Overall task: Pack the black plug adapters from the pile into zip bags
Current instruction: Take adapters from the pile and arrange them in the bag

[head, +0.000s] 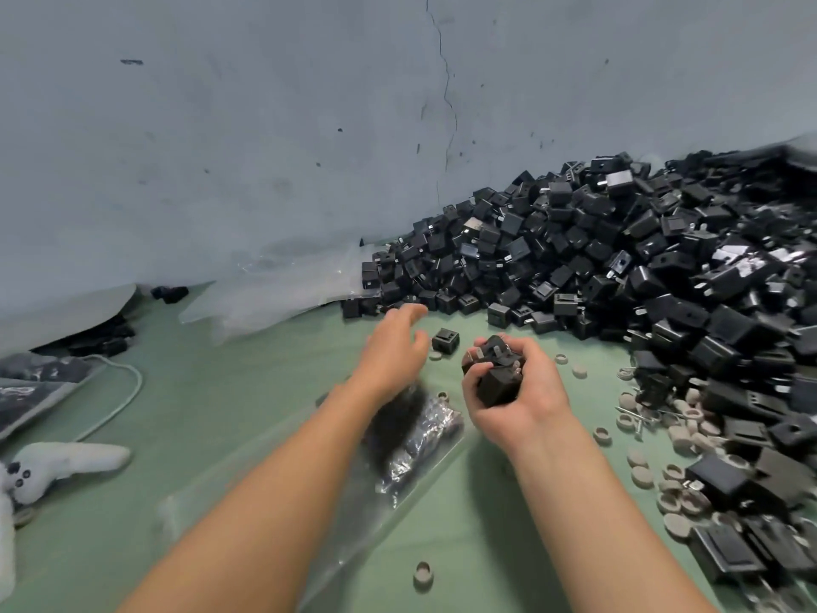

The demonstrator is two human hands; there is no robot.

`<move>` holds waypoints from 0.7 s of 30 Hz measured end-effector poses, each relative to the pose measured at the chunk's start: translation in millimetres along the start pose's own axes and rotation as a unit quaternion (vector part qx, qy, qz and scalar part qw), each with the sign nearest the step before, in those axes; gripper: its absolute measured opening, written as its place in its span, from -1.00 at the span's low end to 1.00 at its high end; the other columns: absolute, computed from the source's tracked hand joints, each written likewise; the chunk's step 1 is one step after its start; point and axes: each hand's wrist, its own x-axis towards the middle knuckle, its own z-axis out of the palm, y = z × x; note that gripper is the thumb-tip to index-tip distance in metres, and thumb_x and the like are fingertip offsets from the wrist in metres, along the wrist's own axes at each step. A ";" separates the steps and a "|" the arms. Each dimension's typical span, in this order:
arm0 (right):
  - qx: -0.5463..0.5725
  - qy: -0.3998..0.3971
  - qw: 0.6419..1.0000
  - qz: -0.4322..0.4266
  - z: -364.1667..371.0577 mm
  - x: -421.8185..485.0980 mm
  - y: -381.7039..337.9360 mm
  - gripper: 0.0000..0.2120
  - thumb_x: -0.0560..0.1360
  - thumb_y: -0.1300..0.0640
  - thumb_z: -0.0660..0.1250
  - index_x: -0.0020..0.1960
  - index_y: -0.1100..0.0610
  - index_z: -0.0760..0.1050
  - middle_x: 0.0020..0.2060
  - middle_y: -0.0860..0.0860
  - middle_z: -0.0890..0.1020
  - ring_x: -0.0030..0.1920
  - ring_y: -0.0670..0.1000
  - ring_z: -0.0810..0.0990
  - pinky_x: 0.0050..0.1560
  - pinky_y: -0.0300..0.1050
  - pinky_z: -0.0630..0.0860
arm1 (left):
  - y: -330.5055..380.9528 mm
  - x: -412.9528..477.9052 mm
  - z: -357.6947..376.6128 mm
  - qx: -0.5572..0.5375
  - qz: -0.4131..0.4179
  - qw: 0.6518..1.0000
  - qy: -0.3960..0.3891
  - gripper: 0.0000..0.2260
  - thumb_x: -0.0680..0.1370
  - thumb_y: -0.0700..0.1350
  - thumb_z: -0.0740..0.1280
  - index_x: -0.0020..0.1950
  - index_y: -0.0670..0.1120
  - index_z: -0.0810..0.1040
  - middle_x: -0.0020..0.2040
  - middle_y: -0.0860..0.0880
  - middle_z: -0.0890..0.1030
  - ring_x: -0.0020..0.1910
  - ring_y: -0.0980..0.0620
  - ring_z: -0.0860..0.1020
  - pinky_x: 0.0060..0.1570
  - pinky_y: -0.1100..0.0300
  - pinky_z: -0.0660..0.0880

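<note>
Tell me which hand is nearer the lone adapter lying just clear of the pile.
Left, narrowly. The left hand reaches forward with its fingertips just left of the lone adapter. The right hand sits a little nearer the person, to the adapter's right, closed around a handful of adapters.

Left hand [391,347]: I see it stretched forward, palm down, fingers spread and empty.
Right hand [513,382]: curled tight around what it grips, palm turned up.
Forearms: both bare, extended ahead.
</note>
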 end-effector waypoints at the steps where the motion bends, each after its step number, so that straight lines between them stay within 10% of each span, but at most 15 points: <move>1: 0.002 -0.001 1.000 -0.002 1.1 3.3 -2.7 -0.85 0.52 0.16 0.28 0.08 0.15 0.49 -0.08 0.04 0.54 -0.28 -0.02 0.52 -0.56 -0.30 0.44 | 9.6 11.8 12.6 0.039 0.010 0.999 -0.036 -0.59 0.62 -0.14 0.17 0.49 -0.02 0.33 0.44 -0.10 0.39 0.37 -0.09 0.42 0.38 -0.07 0.35; 7: 0.013 0.000 1.000 0.001 5.3 12.1 -10.0 -0.84 0.51 0.16 0.28 0.08 0.13 0.51 -0.13 0.05 0.58 -0.29 0.00 0.52 -0.57 -0.31 0.44 | 27.0 47.1 43.4 0.268 0.015 0.945 -0.184 -0.74 0.63 -0.09 0.24 0.32 -0.02 0.47 0.30 -0.13 0.45 0.31 -0.19 0.43 0.26 -0.03 0.39; 11: -0.015 0.011 1.000 -0.003 2.6 10.4 -3.0 -0.83 0.51 0.16 0.29 0.09 0.13 0.51 -0.08 0.05 0.57 -0.31 -0.01 0.52 -0.55 -0.30 0.45 | 23.7 29.0 19.4 0.139 0.029 0.986 -0.092 -0.61 0.63 0.01 0.25 0.46 -0.03 0.40 0.38 -0.09 0.48 0.31 -0.09 0.47 0.29 -0.03 0.43; 15: -0.080 0.000 0.997 0.017 0.4 0.7 19.2 -0.86 0.53 0.15 0.27 -0.01 0.22 0.52 -0.11 0.09 0.54 -0.31 -0.01 0.52 -0.55 -0.30 0.46 | -9.1 -20.9 -52.2 0.011 0.019 0.998 0.066 -0.74 0.61 0.15 0.26 0.15 0.03 0.58 -0.03 0.15 0.62 -0.06 0.16 0.58 -0.04 0.15 0.49; 18: -0.136 -0.011 0.990 0.015 -3.2 -9.7 37.2 -0.85 0.55 0.14 0.27 0.02 0.22 0.51 -0.15 0.08 0.56 -0.35 -0.03 0.51 -0.54 -0.33 0.45 | -51.4 -79.9 -112.9 -0.104 -0.066 0.976 0.180 -0.75 0.65 0.13 0.21 -0.14 0.06 0.51 -0.29 0.11 0.55 -0.36 0.21 0.55 -0.27 0.14 0.46; 21: -0.188 -0.008 0.982 -0.011 -9.2 -20.2 48.6 -0.90 0.55 0.15 0.31 -0.02 0.18 0.51 -0.25 0.06 0.61 -0.32 -0.02 0.52 -0.58 -0.32 0.41 | -93.9 -148.6 -150.2 -0.224 -0.203 0.919 0.254 -0.81 0.67 0.02 0.22 0.07 -0.07 0.55 -0.13 -0.06 0.57 -0.29 0.09 0.59 -0.28 0.17 0.51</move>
